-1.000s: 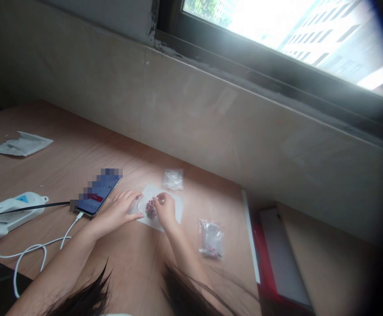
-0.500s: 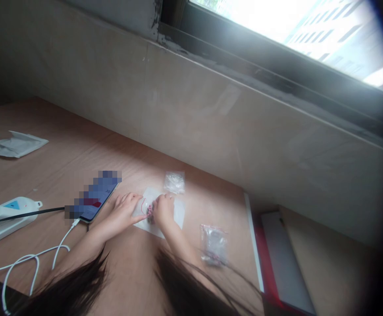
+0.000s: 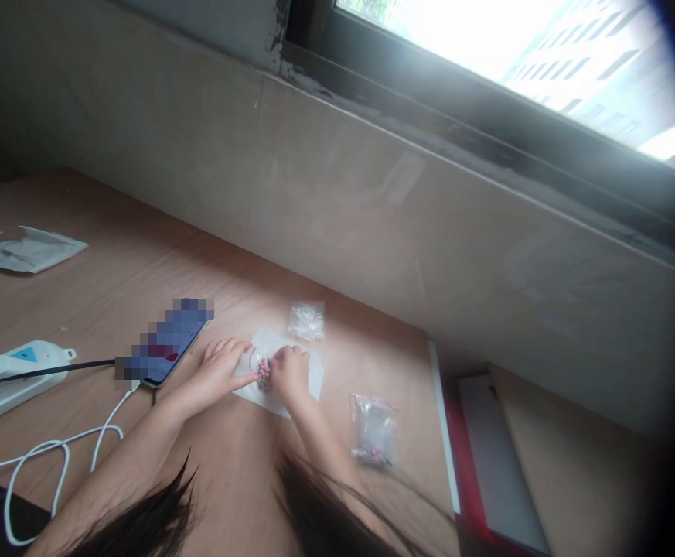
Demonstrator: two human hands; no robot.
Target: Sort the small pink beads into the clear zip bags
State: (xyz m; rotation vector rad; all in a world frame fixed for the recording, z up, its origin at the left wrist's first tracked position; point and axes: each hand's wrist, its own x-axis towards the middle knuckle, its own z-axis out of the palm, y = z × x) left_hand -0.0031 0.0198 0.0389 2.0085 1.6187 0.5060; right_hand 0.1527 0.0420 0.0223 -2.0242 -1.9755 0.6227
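A small cluster of pink beads [image 3: 264, 374] lies on a white paper sheet [image 3: 308, 379], pressed between my two hands. My right hand [image 3: 289, 373] pinches the cluster's right side with its fingertips and hides part of it. My left hand [image 3: 218, 373] lies to the left, its thumb reaching the beads. A thin red loop, perhaps thread [image 3: 251, 358], curves beside that thumb. I cannot tell whether my left hand grips anything.
Two clear plastic bags lie near the paper: a small one [image 3: 306, 320] behind it and one with pink beads [image 3: 374, 430] to the right. A phone [image 3: 168, 348] with a white cable [image 3: 52, 456] lies left, beyond it a white power strip [image 3: 12, 383].
My hands have closed in on the bead cluster, now mostly covered. The view has shifted slightly, and the table items appear a little changed in position.
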